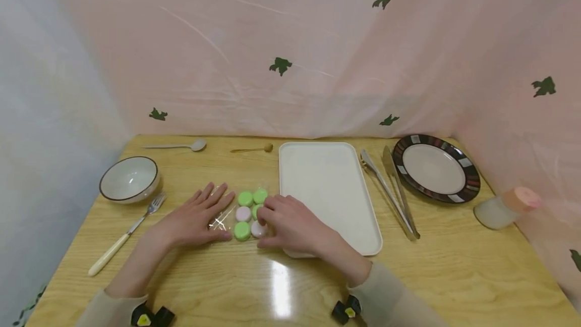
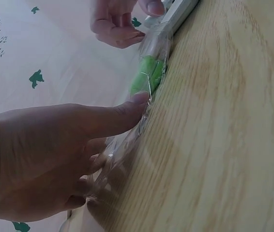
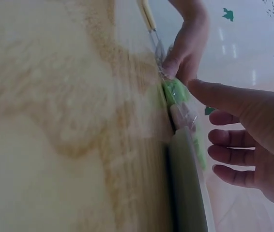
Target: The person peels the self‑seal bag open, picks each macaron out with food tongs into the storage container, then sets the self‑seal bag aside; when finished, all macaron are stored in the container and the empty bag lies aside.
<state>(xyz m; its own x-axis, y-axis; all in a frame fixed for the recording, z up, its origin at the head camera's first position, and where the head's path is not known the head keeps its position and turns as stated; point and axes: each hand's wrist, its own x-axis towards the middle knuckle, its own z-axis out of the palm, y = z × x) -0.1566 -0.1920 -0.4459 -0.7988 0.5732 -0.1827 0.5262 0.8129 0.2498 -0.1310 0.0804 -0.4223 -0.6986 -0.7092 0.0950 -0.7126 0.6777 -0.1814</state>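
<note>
Green-and-pink pack (image 1: 243, 214) lay on the counter (image 1: 218, 286) between my hands. Left hand (image 1: 195, 218), at its 9 o'clock, rested on clear wrap (image 1: 220, 223), fingers spread. Right hand (image 1: 290, 223), at 3 o'clock, had thumb and fingers apart; contact unclear. Tray (image 1: 324, 180) sat at pack's 3 o'clock.

Beige sleeves (image 1: 395, 294), black wrist cameras (image 1: 164, 316)

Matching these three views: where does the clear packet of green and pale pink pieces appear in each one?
Head: clear packet left of and below centre.
Left wrist: slanting through the middle, green pieces above centre.
Right wrist: right of and slightly above centre.
Shared landmark: the left hand, at the packet in all three.
</note>
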